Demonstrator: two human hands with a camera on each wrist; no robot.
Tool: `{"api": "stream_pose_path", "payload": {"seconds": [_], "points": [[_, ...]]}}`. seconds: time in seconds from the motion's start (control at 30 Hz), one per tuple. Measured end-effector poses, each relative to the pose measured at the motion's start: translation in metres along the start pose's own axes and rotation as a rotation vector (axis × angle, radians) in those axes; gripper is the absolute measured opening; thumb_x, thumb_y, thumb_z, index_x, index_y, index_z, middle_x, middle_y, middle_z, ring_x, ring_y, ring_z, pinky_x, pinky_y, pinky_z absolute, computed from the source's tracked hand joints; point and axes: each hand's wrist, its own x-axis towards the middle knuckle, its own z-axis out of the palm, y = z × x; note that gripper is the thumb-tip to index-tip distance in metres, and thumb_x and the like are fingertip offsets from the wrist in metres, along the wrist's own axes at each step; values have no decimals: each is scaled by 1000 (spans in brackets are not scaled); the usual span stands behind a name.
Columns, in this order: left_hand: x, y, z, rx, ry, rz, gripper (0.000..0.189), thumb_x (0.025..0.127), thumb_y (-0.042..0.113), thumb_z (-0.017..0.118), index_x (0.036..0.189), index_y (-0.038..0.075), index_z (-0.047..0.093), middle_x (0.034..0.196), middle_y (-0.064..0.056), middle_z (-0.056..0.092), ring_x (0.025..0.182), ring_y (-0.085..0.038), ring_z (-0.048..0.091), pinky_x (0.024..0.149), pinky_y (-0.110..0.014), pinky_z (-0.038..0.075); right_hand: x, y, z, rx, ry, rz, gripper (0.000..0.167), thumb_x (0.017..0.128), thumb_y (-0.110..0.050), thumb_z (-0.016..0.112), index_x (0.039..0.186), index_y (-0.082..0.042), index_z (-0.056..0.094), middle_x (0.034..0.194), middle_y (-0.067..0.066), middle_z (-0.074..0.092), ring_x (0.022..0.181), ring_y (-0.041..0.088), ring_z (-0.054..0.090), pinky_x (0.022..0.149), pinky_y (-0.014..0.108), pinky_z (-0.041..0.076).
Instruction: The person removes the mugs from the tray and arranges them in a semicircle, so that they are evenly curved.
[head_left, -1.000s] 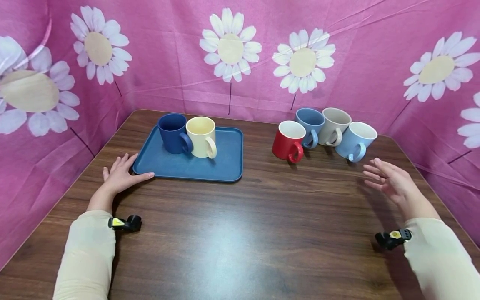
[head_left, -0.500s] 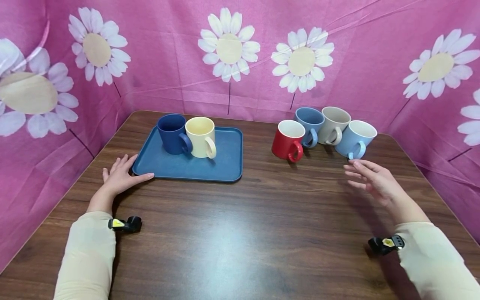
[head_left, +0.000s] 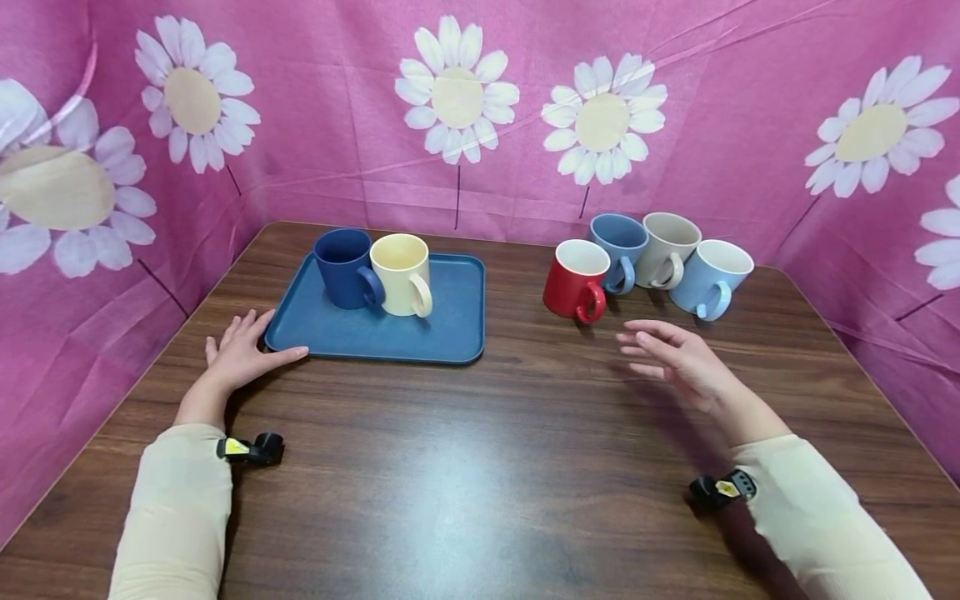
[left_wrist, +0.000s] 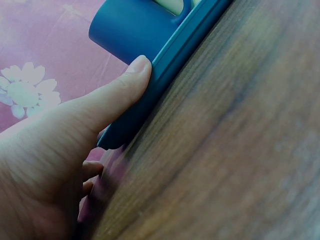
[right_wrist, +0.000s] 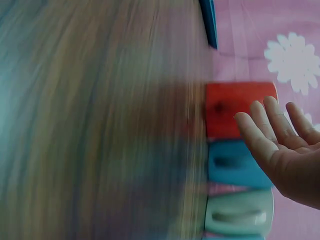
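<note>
In the head view, my left hand (head_left: 238, 357) rests at the near left corner of a blue tray (head_left: 457, 325), fingers spread at its left side. The thumb (left_wrist: 131, 80) touches the tray's rim in the left wrist view. On the tray stand a dark blue mug (head_left: 343, 271) and a cream mug (head_left: 397, 287), side by side. My right hand (head_left: 686, 367) holds nothing, its fingers loosely extended above the table. Nearest to it are a red mug (head_left: 570, 287) and a light blue mug (head_left: 705, 279). A grey-blue mug (head_left: 618, 237) and a beige mug (head_left: 663, 246) stand behind.
The wooden table (head_left: 450, 467) reaches a pink flowered cloth (head_left: 315, 100) at the back and sides. The mugs off the tray form a group at the back right, their handles facing the near side.
My right hand has moved left across the table, from beside the light blue mug to in front of the gap between it and the red mug. The left hand, tray and mugs stay put.
</note>
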Motion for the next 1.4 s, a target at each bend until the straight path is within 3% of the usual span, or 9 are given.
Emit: {"api": "stream_pose_path", "payload": {"seconds": [0.17, 0.33, 0.5, 0.87, 1.1, 1.4], "points": [[1, 0, 0, 1, 2, 0, 94, 72, 57, 57, 138, 6, 13, 137, -30, 5, 124, -42, -7, 84, -65, -12, 17, 4, 20, -52, 30, 83, 23, 89, -10, 48, 110, -7, 55, 104, 8, 60, 97, 20, 55, 83, 41, 39], [1, -2, 1, 1, 1, 2, 94, 72, 57, 57, 138, 6, 13, 137, -30, 4, 124, -42, -7, 84, -65, -13, 35, 7, 41, -106, 34, 146, 42, 87, -15, 52, 123, 4, 40, 112, 15, 54, 104, 26, 50, 87, 48, 32], [1, -2, 2, 8, 0, 1, 95, 72, 57, 57, 138, 6, 13, 137, -30, 5, 124, -42, -7, 84, -65, -12, 52, 10, 63, -146, 13, 172, 52, 86, -18, 54, 126, 7, 33, 119, 22, 46, 109, 32, 44, 87, 48, 32], [2, -2, 1, 8, 1, 3, 95, 71, 57, 57, 138, 6, 13, 137, -30, 5, 124, -41, -7, 84, -64, -13, 90, 23, 103, -111, -45, 183, 47, 85, -19, 55, 123, 4, 40, 123, 27, 41, 111, 40, 39, 89, 47, 33], [2, -1, 2, 15, -14, -8, 95, 72, 57, 56, 138, 5, 13, 137, -30, 4, 124, -42, -6, 84, -65, -11, 116, 30, 129, -116, -60, 220, 47, 84, -20, 57, 123, 2, 42, 122, 24, 43, 111, 35, 41, 89, 45, 33], [2, -1, 0, 9, -1, -2, 94, 72, 57, 57, 138, 6, 13, 137, -30, 5, 124, -42, -6, 84, -65, -12, 144, 38, 153, -127, -46, 201, 42, 87, -19, 53, 121, 3, 43, 122, 22, 45, 110, 32, 43, 88, 42, 36]]}}
